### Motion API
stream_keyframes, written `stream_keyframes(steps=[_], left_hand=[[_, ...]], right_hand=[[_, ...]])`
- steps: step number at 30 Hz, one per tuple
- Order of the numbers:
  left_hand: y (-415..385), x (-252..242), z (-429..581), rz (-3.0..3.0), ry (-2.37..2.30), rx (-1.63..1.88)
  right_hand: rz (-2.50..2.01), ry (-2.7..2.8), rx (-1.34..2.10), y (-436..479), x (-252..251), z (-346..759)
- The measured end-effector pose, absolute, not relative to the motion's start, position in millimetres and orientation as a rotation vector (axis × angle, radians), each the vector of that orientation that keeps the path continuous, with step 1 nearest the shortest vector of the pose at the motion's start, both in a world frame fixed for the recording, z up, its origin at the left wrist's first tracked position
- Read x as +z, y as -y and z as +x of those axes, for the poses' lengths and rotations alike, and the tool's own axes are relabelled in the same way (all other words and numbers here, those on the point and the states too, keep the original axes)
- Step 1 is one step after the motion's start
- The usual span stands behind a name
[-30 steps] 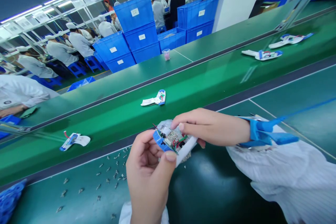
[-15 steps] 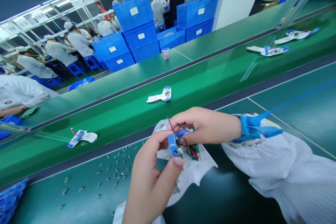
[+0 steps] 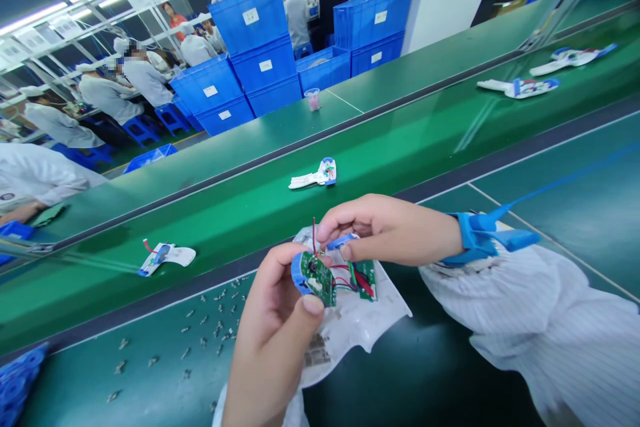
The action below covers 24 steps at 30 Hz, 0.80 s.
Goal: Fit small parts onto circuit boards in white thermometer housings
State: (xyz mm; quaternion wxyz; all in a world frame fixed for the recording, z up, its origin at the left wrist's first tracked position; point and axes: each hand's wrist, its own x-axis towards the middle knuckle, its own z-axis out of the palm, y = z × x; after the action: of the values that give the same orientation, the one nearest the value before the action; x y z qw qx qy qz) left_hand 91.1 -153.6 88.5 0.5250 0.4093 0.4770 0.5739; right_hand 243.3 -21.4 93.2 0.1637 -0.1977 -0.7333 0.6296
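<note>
Green PCB [image 3: 316, 279] turned face-up in L hand [image 3: 270, 320], red wires [image 3: 361, 282], blue rim [image 3: 299, 273]

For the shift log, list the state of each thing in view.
left hand, gripping a green circuit board with a blue rim
right hand, pinching a blue piece
second green board, wired to the first by red wires
plastic bag, crumpled under the boards
wrist strap, fastened on the right wrist
blue crates, stacked
</note>
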Motion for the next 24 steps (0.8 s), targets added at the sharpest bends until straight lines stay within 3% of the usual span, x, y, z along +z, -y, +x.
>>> stream_keyframes(steps=[8, 24], left_hand=[[152.0, 94.9, 97.0, 1.083, -1.31, 1.366], [142.6, 78.8, 87.1, 1.022, -1.029, 1.267]], right_hand=[[-0.647, 2.23, 1.553, 20.0, 94.4, 243.4], [-0.783, 2.362, 1.421, 22.9, 98.9, 241.0]])
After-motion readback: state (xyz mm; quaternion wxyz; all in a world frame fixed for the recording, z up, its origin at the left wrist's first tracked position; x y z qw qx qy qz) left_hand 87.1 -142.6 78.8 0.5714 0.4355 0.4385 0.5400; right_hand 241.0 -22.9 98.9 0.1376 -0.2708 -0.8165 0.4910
